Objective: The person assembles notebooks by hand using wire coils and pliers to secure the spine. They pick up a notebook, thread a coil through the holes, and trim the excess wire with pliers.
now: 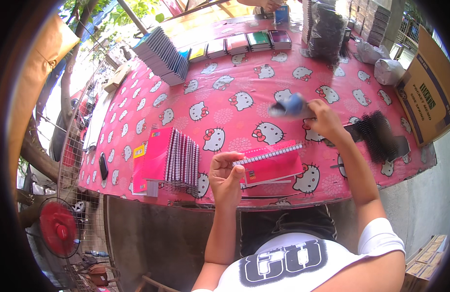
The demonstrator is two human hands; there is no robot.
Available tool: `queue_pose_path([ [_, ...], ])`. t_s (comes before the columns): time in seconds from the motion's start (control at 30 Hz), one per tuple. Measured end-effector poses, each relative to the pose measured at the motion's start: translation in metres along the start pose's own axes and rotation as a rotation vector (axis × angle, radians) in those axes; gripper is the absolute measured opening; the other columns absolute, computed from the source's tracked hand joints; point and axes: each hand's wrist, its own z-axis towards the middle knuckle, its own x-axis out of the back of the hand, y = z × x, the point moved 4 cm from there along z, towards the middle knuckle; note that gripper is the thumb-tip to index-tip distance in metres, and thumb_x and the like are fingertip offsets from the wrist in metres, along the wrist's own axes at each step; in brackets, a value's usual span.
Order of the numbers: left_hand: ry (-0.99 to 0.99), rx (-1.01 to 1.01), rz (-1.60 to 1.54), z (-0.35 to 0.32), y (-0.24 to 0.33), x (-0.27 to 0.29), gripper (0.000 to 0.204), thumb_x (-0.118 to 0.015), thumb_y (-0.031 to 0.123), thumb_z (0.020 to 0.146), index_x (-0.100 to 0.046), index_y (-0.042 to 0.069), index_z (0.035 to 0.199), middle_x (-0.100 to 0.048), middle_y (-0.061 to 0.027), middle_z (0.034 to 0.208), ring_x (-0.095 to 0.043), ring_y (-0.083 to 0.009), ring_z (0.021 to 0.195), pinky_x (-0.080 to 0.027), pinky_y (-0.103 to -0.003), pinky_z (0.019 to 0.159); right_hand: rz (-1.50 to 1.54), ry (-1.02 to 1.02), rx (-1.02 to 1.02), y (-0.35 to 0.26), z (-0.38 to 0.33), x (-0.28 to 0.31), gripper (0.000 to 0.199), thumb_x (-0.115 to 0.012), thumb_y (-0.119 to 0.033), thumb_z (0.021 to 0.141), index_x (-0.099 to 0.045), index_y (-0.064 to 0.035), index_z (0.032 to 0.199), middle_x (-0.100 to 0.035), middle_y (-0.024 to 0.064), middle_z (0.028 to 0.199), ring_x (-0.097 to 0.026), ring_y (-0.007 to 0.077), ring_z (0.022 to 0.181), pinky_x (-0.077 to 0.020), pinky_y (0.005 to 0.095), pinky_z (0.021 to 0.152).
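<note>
My left hand (228, 179) pinches the end of a pink notebook (273, 166), whose white-looking spiral edge faces up. This notebook lies tilted over other pink covers and white pages near the table's front edge. Up and to the right, my right hand (324, 119) is closed on a blue-and-grey tool (290, 105), held above the table. Motion smears the tool, so its exact kind is unclear. Left of my left hand stands a stack of pink spiral notebooks (159, 155), with a yellow label on one cover.
Black spiral coils (378, 136) lie at right, before a cardboard box (427, 92). Notebook stacks (161, 56) and a row of coloured notebooks (237, 44) stand farther back, near bagged coils (326, 31). A phone (103, 166) lies left. Another person's hand (267, 4) shows at the far edge.
</note>
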Motion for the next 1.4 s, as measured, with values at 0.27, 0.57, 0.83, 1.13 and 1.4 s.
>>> queue_pose_path([
  [0.27, 0.051, 0.080, -0.111, -0.002, -0.003, -0.008, 0.023, -0.072, -0.001, 0.082, -0.063, 0.000, 0.104, -0.063, -0.0098, 0.106, -0.059, -0.0118, 0.093, -0.049, -0.022, 0.078, 0.657, -0.283, -0.304, -0.088, -0.047, 0.066, 0.034, -0.073, -0.025, 0.084, -0.065, -0.0012, 0.108, -0.064, 0.0112, 0.098, -0.061, 0.0146, 0.079, -0.0474, 0.0251, 0.064],
  [0.57, 0.056, -0.123, 0.186, -0.001, 0.004, -0.007, 0.030, -0.073, -0.008, 0.078, -0.062, -0.002, 0.105, -0.065, -0.0142, 0.106, -0.062, -0.0153, 0.095, -0.052, -0.025, 0.080, 0.893, -0.070, 0.485, -0.209, -0.064, 0.136, 0.015, -0.067, -0.004, 0.075, -0.068, -0.0038, 0.090, -0.067, 0.0085, 0.080, -0.066, 0.0244, 0.069, -0.0537, 0.0328, 0.060],
  [0.83, 0.124, -0.077, 0.042, 0.001, -0.004, -0.008, 0.030, -0.072, -0.008, 0.079, -0.061, 0.000, 0.105, -0.066, -0.0149, 0.105, -0.063, -0.0152, 0.094, -0.052, -0.026, 0.083, 1.269, 0.438, 0.736, -0.257, -0.060, 0.138, 0.027, -0.077, -0.007, 0.075, -0.053, -0.0012, 0.062, -0.034, -0.0003, 0.055, -0.034, 0.0103, 0.040, -0.0191, 0.0265, 0.036],
  [1.13, 0.250, -0.048, 0.116, 0.003, -0.008, -0.005, 0.030, -0.074, -0.008, 0.077, -0.061, 0.001, 0.103, -0.065, -0.0146, 0.104, -0.062, -0.0144, 0.096, -0.052, -0.024, 0.079, 1.234, 0.477, 0.717, -0.260, -0.057, 0.141, 0.029, -0.077, -0.007, 0.075, -0.053, -0.0021, 0.060, -0.035, -0.0006, 0.054, -0.035, 0.0101, 0.040, -0.0186, 0.0258, 0.037],
  [1.4, 0.082, -0.545, 0.534, -0.012, 0.037, -0.039, 0.023, -0.077, -0.002, 0.076, -0.063, 0.003, 0.093, -0.066, -0.0155, 0.105, -0.062, -0.0158, 0.090, -0.052, -0.028, 0.076, 0.557, -0.490, 0.388, -0.228, -0.046, 0.144, 0.017, -0.070, -0.024, 0.078, -0.065, -0.0075, 0.076, -0.058, 0.0059, 0.065, -0.058, 0.0208, 0.061, -0.0457, 0.0321, 0.054],
])
